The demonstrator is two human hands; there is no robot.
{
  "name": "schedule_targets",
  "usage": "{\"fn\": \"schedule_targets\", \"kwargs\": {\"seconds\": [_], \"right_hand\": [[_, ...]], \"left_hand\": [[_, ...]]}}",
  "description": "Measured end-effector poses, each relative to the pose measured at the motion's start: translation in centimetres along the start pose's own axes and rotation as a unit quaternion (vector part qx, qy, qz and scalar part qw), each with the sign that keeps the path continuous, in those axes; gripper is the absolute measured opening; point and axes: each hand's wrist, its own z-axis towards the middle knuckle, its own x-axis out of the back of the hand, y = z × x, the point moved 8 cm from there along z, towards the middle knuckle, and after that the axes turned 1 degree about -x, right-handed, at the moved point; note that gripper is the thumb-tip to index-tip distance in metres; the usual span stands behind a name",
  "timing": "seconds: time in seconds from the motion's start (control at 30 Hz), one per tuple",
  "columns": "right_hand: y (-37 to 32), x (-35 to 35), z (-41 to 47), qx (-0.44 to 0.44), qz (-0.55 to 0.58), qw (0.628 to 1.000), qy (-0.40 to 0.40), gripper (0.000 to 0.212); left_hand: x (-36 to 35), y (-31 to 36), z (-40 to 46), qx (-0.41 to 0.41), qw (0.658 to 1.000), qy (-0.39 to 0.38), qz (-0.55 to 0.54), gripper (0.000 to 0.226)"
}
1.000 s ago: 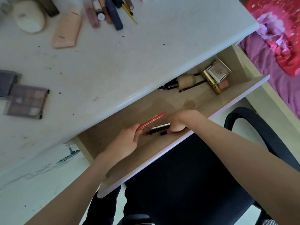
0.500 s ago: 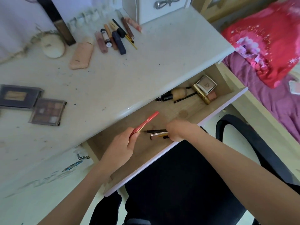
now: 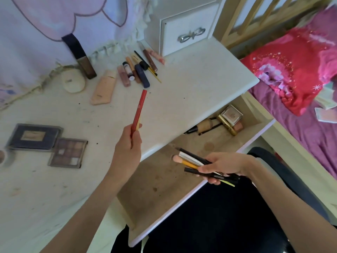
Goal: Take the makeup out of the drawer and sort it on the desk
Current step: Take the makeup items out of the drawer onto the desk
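Hands point(image 3: 127, 148): one red pencil point(image 3: 139, 108)

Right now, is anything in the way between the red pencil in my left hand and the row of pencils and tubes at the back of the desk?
Nothing visible. The red pencil points toward the row across bare desk.

Matt, scuffed off-white counter point(image 3: 191, 92), stained raw-wood drawer floor point(image 3: 164, 172), glossy red plastic pencil point(image 3: 139, 108), shiny gold metal tube point(image 3: 226, 123), silvery metal bow-shaped handle point(image 3: 191, 35)

No legible text; print on tubes point(image 3: 127, 71) and compact point(image 3: 73, 81) too blurred.
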Motion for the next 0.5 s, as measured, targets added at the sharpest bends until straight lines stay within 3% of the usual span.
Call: {"fn": "schedule_targets", "kwargs": {"seconds": [0.07,0.37,0.5], "right_hand": [[-0.5,0.4,-0.8,0.010,0.037,0.999,-0.002,0.015],[-8.0,5.9,0.9,0.121,0.250,0.949,0.148,0.017],[-11.7,9.0,4.1,0.138,0.265,0.914,0.275,0.015]], "left_hand": [[0.7,-0.7,1.5,0.030,0.999,-0.003,-0.024,0.029],[0.1,0.4,6.2,0.089,0.994,-0.051,-0.047,0.022],[1.5,1.5,9.6,0.084,0.996,-0.001,0.017,0.025]]}}
